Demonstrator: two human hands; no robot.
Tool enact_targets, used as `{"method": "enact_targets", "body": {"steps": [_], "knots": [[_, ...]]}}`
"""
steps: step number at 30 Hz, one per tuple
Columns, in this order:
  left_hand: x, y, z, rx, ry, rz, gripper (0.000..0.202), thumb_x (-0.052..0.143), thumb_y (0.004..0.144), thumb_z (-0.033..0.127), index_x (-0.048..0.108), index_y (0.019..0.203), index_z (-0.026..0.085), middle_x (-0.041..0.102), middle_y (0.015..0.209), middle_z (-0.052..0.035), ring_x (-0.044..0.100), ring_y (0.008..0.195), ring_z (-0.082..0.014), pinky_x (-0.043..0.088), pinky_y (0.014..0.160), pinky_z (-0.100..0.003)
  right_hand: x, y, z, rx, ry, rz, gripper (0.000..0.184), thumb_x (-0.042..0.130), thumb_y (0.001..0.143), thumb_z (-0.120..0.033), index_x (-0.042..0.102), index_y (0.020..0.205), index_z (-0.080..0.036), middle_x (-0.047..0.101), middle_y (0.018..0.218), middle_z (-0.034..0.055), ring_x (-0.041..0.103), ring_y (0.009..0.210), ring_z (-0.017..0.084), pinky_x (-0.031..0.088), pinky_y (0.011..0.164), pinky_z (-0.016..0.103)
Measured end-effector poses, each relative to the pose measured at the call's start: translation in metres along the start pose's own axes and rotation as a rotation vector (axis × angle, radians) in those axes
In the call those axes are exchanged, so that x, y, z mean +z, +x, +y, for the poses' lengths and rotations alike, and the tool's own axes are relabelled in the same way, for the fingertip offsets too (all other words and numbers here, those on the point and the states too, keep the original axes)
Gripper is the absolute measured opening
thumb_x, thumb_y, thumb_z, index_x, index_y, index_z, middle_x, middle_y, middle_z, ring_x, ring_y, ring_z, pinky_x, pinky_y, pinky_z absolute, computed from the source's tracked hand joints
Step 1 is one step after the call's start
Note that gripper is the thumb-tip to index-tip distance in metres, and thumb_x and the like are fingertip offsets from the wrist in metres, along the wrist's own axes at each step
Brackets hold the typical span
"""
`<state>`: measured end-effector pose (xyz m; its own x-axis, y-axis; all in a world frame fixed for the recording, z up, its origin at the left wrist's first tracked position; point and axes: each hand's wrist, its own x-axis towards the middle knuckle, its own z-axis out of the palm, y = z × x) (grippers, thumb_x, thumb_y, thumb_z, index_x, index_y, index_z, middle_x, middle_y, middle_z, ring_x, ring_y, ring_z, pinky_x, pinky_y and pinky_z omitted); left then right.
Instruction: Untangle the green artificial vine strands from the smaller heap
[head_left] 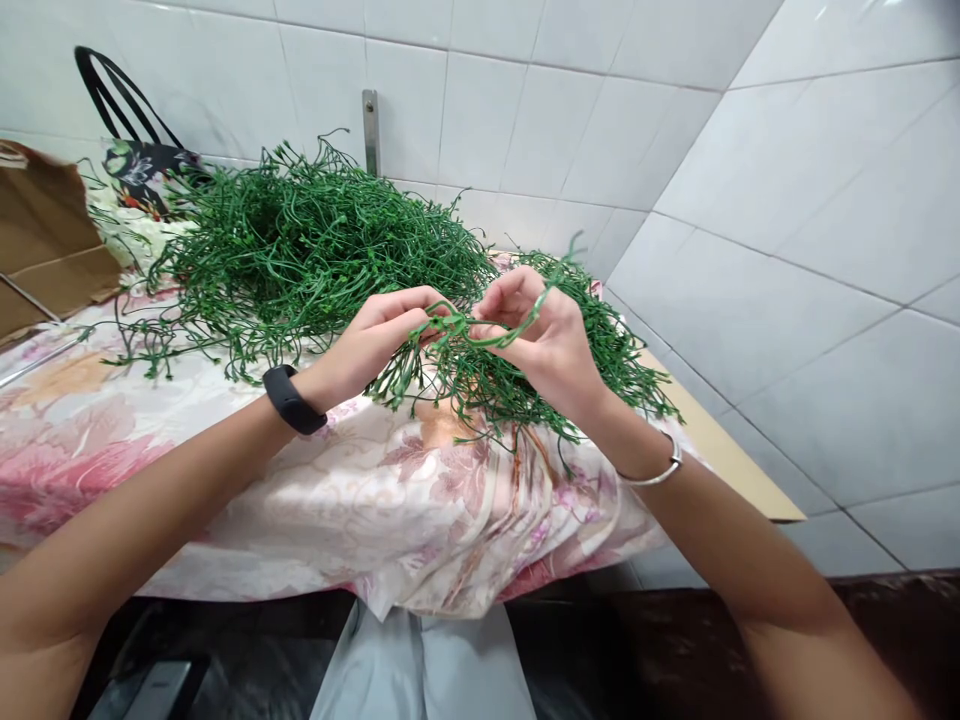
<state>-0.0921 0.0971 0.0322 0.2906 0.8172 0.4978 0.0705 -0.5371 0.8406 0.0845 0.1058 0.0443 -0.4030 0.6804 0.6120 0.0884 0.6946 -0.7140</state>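
Both hands meet over the table, fingers pinched on thin green artificial flower stems. My left hand point(394, 330) is closed on a stem with small forked tips point(450, 322). In my right hand point(551, 345), thumb and fingers pinch a bent green stem point(529, 318) that curves up past the fingertips. Whether both hands grip one and the same stem I cannot tell. Behind my left hand lies a big tangled heap of green stems point(300, 235). A smaller pile of stems point(615, 350) spreads below and behind my right hand.
A floral tablecloth point(300, 490) covers the table. At left are a brown cardboard box point(49, 225), white flowers point(139, 235) and a floral bag point(146, 175) with black handles. Tan strings point(517, 490) hang over the front edge. Tiled walls point(510, 120) stand behind and right.
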Motion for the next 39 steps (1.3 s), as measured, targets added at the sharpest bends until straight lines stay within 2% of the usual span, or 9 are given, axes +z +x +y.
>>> {"method": "enact_targets", "body": {"steps": [7, 12, 18, 23, 27, 33, 39], "knots": [[-0.001, 0.001, -0.001, 0.01, 0.041, -0.018, 0.02, 0.061, 0.07, 0.035, 0.064, 0.078, 0.017, 0.062, 0.075, -0.001, 0.053, 0.067, -0.0115, 0.04, 0.062, -0.024, -0.001, 0.001, 0.001, 0.018, 0.013, -0.094, 0.019, 0.057, 0.076, -0.03, 0.054, 0.09, -0.017, 0.058, 0.086, 0.0019, 0.057, 0.08, 0.011, 0.048, 0.075, 0.026], [-0.001, 0.001, -0.002, 0.058, 0.115, 0.0, 0.024, 0.065, 0.067, 0.038, 0.064, 0.078, 0.016, 0.063, 0.075, -0.0022, 0.053, 0.067, -0.0117, 0.041, 0.061, -0.023, 0.0, 0.001, 0.003, 0.048, 0.02, -0.12, 0.021, 0.057, 0.076, -0.032, 0.055, 0.089, -0.016, 0.057, 0.083, 0.0021, 0.055, 0.074, 0.009, 0.047, 0.068, 0.025], [-0.001, -0.001, -0.005, 0.081, 0.148, -0.088, 0.024, 0.064, 0.067, 0.038, 0.061, 0.074, 0.015, 0.06, 0.071, -0.0021, 0.052, 0.066, -0.0117, 0.04, 0.059, -0.023, -0.005, 0.004, 0.004, 0.046, -0.093, -0.23, 0.029, 0.067, 0.066, -0.037, 0.054, 0.079, -0.015, 0.055, 0.075, 0.0007, 0.05, 0.067, 0.009, 0.044, 0.063, 0.024], [-0.003, -0.003, -0.001, 0.172, 0.373, -0.175, 0.02, 0.06, 0.072, 0.035, 0.063, 0.077, 0.015, 0.062, 0.075, -0.0032, 0.054, 0.068, -0.0122, 0.039, 0.062, -0.023, -0.016, 0.007, -0.001, 0.01, -0.238, -0.43, 0.027, 0.065, 0.068, -0.039, 0.055, 0.074, -0.015, 0.053, 0.068, -0.0011, 0.047, 0.064, 0.007, 0.04, 0.061, 0.022], [-0.003, -0.005, 0.002, 0.257, 0.488, -0.199, 0.018, 0.059, 0.074, 0.033, 0.063, 0.077, 0.015, 0.063, 0.074, -0.0033, 0.054, 0.068, -0.0117, 0.038, 0.062, -0.023, -0.016, 0.005, -0.004, -0.04, -0.317, -0.512, 0.029, 0.065, 0.067, -0.04, 0.053, 0.073, -0.014, 0.051, 0.065, -0.0025, 0.044, 0.061, 0.006, 0.037, 0.058, 0.02], [-0.002, -0.006, 0.005, 0.219, 0.467, -0.313, 0.02, 0.057, 0.076, 0.032, 0.06, 0.072, 0.013, 0.062, 0.068, -0.0021, 0.052, 0.064, -0.0097, 0.038, 0.059, -0.021, -0.012, 0.001, -0.005, -0.016, -0.354, -0.605, 0.032, 0.06, 0.072, -0.042, 0.049, 0.068, -0.013, 0.047, 0.063, -0.0028, 0.04, 0.059, 0.006, 0.031, 0.055, 0.019], [-0.004, -0.005, 0.006, 0.18, 0.443, -0.407, 0.021, 0.056, 0.076, 0.033, 0.06, 0.076, 0.013, 0.064, 0.077, -0.0038, 0.055, 0.072, -0.0117, 0.04, 0.065, -0.023, -0.014, 0.001, -0.004, -0.044, -0.364, -0.642, 0.031, 0.058, 0.073, -0.042, 0.051, 0.07, -0.012, 0.049, 0.065, -0.0021, 0.041, 0.061, 0.006, 0.031, 0.056, 0.019]]}}
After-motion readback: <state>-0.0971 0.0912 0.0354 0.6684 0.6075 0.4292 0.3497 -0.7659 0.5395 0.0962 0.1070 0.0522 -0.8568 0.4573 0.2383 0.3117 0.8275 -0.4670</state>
